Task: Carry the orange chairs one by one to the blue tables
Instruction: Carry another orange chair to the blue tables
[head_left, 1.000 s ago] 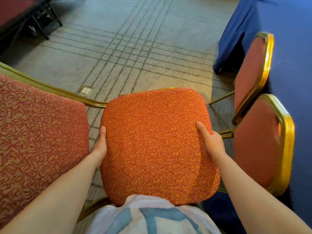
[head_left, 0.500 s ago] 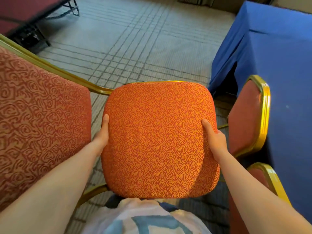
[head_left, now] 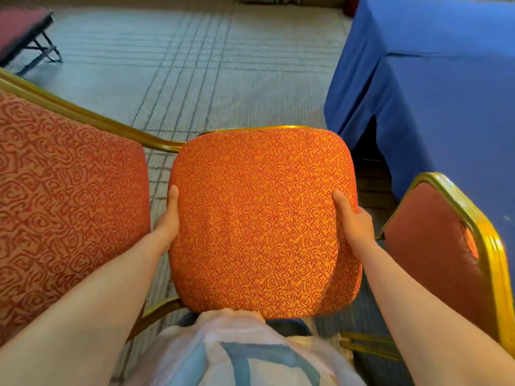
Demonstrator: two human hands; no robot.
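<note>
Orange chair (head_left: 262, 224) held up by its seat, left hand (head_left: 167, 221) clamped on one edge, right hand (head_left: 354, 221) gripping the other, blue table (head_left: 446, 79) just beyond the chair, another chair (head_left: 446, 254) beside it

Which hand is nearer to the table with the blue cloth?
The right hand. It grips the right edge of the carried orange patterned chair seat, on the side of the blue-draped table. The left hand grips the far edge.

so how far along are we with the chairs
Done: one chair already stands at the blue table. In hand: both hands, left and right, grip the seat of a carried chair. Left: set it down at the table; how many more remain isn't visible.
</note>
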